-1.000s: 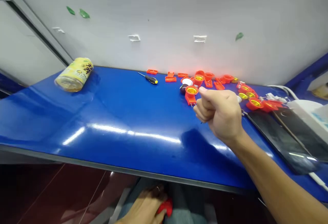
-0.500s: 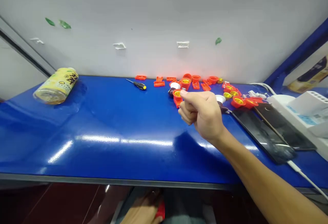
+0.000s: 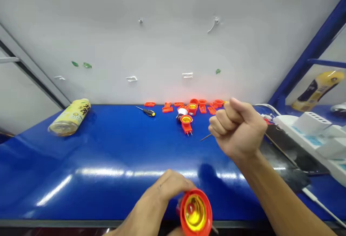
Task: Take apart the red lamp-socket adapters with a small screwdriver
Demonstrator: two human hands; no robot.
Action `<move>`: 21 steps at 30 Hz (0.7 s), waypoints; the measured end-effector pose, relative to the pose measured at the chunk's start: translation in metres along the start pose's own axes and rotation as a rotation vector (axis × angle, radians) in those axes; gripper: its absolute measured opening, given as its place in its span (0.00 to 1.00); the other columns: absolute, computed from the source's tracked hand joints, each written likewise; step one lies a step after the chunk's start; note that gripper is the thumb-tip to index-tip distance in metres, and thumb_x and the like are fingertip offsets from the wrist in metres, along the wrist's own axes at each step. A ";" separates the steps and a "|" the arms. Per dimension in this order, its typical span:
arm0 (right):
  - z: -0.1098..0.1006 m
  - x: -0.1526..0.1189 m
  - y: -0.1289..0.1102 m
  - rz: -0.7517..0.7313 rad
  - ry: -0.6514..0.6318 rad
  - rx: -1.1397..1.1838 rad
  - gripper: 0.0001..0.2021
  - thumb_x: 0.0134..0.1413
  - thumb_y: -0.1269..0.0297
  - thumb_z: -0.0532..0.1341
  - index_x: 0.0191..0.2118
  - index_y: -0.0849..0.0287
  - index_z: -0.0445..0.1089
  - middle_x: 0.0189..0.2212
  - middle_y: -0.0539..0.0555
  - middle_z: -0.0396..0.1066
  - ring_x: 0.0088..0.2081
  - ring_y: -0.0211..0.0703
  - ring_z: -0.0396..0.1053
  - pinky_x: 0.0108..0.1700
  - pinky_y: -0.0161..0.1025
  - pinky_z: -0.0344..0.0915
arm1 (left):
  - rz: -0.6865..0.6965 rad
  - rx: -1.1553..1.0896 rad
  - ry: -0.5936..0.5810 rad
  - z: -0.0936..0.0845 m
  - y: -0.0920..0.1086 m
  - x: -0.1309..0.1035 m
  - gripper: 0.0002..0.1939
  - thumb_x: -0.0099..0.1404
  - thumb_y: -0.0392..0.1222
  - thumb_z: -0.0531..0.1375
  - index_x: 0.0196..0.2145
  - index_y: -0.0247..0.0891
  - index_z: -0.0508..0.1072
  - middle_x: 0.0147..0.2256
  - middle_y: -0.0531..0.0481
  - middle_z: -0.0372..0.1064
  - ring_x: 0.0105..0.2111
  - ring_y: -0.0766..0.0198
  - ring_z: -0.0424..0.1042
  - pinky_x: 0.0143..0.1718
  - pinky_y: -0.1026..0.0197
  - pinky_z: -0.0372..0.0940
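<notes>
And up it comes! The left hand (image 3: 158, 201) has risen from below the edge of the desk (image 3: 108, 149) to the bottom middle of the frame, fingers wrapped round the side of a red lamp socket (image 3: 196, 212). Half a second ago only a scrap of red showed down there; now the round mouth points at the camera, its gold lining in plain sight. For the work in hand, I'd say that brings the socket within easy reach of the other hand, though the two stay well apart.

Over on the right of the frame, the right hand (image 3: 240, 129) is curled into a tight fist, and a thin rod (image 3: 205, 137) pokes out toward the middle. Could be a screwdriver shaft, but the fist hides the rest, so that's no certainty.

Against the earlier frame, the view has tipped up: more wall (image 3: 173, 45) at the top, the desk sitting lower. The fist stands further right in the picture and now hides the gold cups that showed on that side. Meanwhile the loose plug socket (image 3: 186, 126), just right of centre, is out from behind it, both prongs showing. The black screwdriver (image 3: 148, 112) lies near the wall, and the yellow bottle (image 3: 71, 117) lies at left, both untouched.
</notes>
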State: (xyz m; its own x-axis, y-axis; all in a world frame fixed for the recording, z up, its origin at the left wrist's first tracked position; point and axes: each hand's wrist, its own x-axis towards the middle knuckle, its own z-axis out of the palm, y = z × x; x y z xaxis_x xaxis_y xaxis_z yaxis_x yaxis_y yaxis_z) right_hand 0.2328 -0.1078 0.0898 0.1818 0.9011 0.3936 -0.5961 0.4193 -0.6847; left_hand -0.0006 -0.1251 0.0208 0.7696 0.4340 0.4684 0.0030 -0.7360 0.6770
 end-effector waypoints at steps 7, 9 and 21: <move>-0.003 -0.001 -0.009 0.017 -0.113 0.048 0.28 0.61 0.60 0.59 0.19 0.55 0.38 0.13 0.41 0.33 0.16 0.31 0.31 0.17 0.36 0.33 | -0.101 0.234 -0.012 -0.001 -0.059 0.054 0.23 0.63 0.32 0.67 0.53 0.46 0.66 0.43 0.53 0.72 0.40 0.61 0.74 0.42 0.60 0.70; 0.003 -0.005 0.005 0.143 -0.177 0.033 0.29 0.61 0.60 0.59 0.18 0.55 0.39 0.13 0.41 0.34 0.15 0.30 0.33 0.17 0.34 0.34 | -0.089 0.224 -0.016 0.003 -0.064 0.055 0.19 0.64 0.30 0.65 0.49 0.45 0.68 0.42 0.53 0.71 0.40 0.62 0.73 0.41 0.61 0.69; 0.015 -0.021 0.043 0.383 -0.290 -0.121 0.29 0.63 0.59 0.60 0.16 0.57 0.43 0.12 0.41 0.40 0.15 0.27 0.37 0.19 0.32 0.39 | -0.028 0.196 0.001 0.004 -0.064 0.045 0.11 0.64 0.27 0.61 0.39 0.41 0.66 0.37 0.51 0.68 0.37 0.60 0.69 0.35 0.60 0.67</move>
State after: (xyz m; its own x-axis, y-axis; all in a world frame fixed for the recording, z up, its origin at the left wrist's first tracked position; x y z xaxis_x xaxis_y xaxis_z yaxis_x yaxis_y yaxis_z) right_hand 0.1916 -0.1098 0.0610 -0.2683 0.9323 0.2426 -0.4795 0.0892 -0.8730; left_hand 0.0364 -0.0604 -0.0031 0.7668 0.4561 0.4517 0.1488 -0.8108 0.5661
